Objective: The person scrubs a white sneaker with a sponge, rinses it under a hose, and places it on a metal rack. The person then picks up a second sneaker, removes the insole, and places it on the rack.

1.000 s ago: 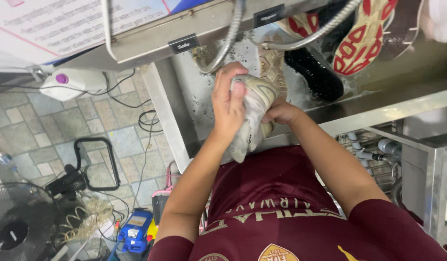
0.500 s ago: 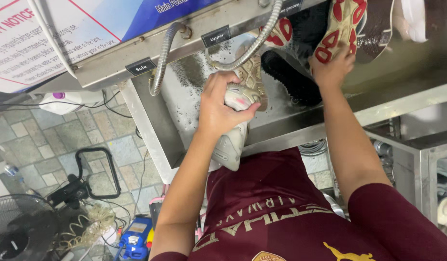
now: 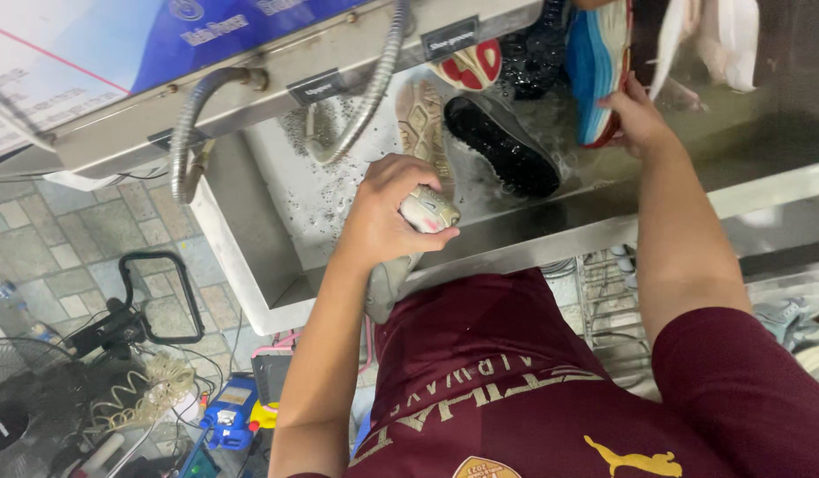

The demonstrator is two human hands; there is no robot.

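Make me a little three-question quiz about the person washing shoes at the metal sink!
1. True or false: the left hand grips a pale grey shoe at the front edge of the metal sink.
2. What does the right hand touch? A) the black shoe B) the blue shoe with a red sole C) the metal hose
3. Fill in: the black shoe lies in the sink with its ____ facing up.

Key: 1 true; 2 B; 3 sole.
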